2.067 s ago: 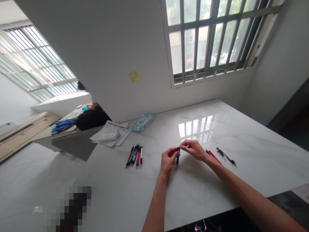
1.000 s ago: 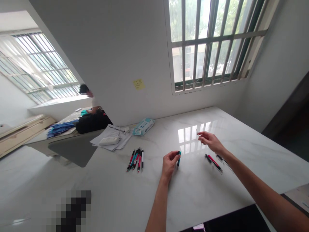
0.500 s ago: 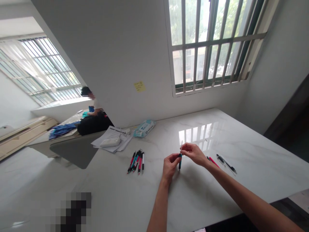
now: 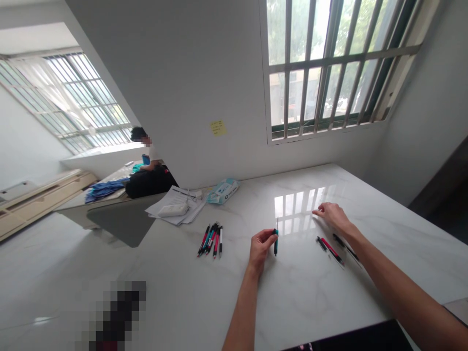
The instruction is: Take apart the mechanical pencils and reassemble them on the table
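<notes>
My left hand (image 4: 261,246) pinches a teal pen barrel (image 4: 276,243) upright near the table surface. A thin refill (image 4: 277,223) sticks up out of the barrel's top. Farther right, my right hand (image 4: 331,215) is low over the white marbled table (image 4: 300,292), thumb and forefinger pressed together at the tips. Whatever lies between those fingertips is too small to make out. Below this hand lie a red pen part (image 4: 330,248), a black pen part (image 4: 321,243), another dark pen piece (image 4: 341,242) partly behind the forearm, and thin refills.
A bunch of several assembled pens (image 4: 210,240) lies left of my left hand. Behind it are papers (image 4: 175,204) with a white device and a blue wipes packet (image 4: 223,191). A dark object (image 4: 351,339) is at the front edge. Another person (image 4: 149,158) sits at the far-left table.
My right hand has left the refill at the pen's top and moved right, down to the table. My left hand still holds the teal barrel. The view has shifted slightly.
</notes>
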Tool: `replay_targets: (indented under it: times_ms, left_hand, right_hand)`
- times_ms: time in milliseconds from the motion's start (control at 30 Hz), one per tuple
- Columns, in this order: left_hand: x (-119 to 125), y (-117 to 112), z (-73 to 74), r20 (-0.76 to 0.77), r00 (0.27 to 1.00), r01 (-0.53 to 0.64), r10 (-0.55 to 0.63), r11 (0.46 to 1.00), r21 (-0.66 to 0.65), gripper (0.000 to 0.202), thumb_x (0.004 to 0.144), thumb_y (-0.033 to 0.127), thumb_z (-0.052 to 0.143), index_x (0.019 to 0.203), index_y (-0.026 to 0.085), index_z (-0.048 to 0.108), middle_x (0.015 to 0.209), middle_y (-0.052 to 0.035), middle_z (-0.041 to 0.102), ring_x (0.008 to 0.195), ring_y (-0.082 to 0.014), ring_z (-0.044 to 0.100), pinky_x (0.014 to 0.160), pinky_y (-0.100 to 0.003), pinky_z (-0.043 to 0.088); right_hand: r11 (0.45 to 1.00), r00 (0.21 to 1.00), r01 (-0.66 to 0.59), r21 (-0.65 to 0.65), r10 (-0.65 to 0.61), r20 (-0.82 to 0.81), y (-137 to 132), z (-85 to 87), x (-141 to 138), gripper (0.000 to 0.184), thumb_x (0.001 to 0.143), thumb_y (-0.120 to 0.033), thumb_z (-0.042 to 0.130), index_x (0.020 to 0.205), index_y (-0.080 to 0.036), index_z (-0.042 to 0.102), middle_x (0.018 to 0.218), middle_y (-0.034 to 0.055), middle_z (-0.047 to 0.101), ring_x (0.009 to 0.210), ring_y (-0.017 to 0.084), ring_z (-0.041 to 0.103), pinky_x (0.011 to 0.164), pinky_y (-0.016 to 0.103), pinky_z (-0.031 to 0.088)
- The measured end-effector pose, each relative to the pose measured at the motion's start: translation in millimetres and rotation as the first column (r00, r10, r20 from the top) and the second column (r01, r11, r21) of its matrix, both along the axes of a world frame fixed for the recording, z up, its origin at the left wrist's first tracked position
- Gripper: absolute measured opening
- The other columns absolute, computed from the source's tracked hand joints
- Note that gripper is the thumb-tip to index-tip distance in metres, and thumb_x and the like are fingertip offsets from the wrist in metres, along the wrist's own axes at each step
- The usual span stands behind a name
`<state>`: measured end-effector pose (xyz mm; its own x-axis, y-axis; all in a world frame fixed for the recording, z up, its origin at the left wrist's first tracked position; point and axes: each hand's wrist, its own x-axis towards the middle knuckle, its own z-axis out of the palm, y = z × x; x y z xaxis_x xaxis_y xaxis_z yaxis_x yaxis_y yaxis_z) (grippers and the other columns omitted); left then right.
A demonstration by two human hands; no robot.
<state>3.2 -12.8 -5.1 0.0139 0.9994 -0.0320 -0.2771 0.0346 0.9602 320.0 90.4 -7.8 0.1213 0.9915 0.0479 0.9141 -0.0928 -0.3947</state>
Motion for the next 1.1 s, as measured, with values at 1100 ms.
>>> replay_targets:
  times_ms: [1100]
  left_hand:
    - [-3.0,1.8,-0.8,-0.23,0.97,0.075,-0.075,0.997,-0.012,0.034,0.072,0.04,0.09,0.094,0.015,0.082,0.091,-0.0075,0.08,0.08,-0.0163,0.069,0.078,-0.026,0.052]
  right_hand:
    - [0.941,0.128,-0.203,0.269,0.298,-0.946,-37.3,26.5,-101.0,0.036,0.071,-0.044,0.091,0.094,-0.022,0.075,0.088,0.0031,0.075,0.081,0.018,0.068,0.077,0.034,0.054]
